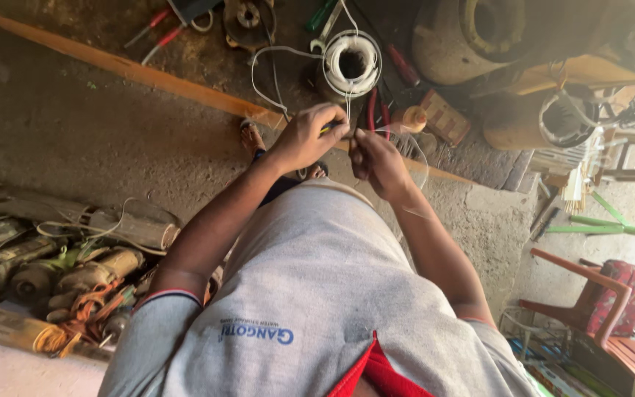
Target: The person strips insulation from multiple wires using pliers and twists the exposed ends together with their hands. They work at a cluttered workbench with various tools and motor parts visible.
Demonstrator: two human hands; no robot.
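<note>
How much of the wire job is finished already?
Done, it seems: the round part already wears a white winding, with loose white wires trailing out. In hand: the left hand pinches a small yellow-handled tool against a thin wire end that the right hand holds. Left: those loose wires are not tidied, and old motors lie untouched.

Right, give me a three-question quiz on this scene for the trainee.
1. True or false: the wooden chair with the red cushion stands on the person's left.
2. The thin wire above the hands runs up to: A) the white coil B) the chair C) a pile of old motors.
3. Which hand is nearer the sandalled foot?
Key: 1 false, it is on the right; 2 A; 3 the left hand, not the right hand.
</note>
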